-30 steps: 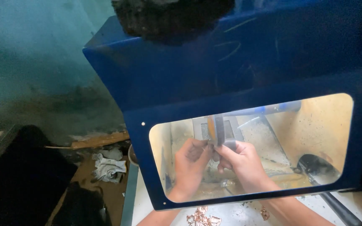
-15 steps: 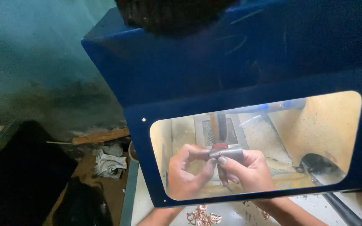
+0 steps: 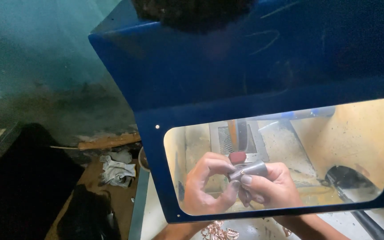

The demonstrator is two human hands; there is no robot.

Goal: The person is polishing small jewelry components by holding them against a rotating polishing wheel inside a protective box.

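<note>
Behind the clear window [image 3: 343, 146] of a big, smooth blue box [image 3: 227, 75], two hands work close together. Inside, the walls look dusty and yellow. Both hands pinch a small gray stick [image 3: 249, 170] with a tiny shiny piece at its end. The left hand [image 3: 207, 186] is curled, with its thumb and fingers closed on the stick. The right hand [image 3: 270, 186] is closed around the stick too. A small dark red wheel [image 3: 238, 157] sits just above the stick. Shiny pink-gold bits [image 3: 218, 231] lie on the white counter [image 3: 156, 222] below.
</note>
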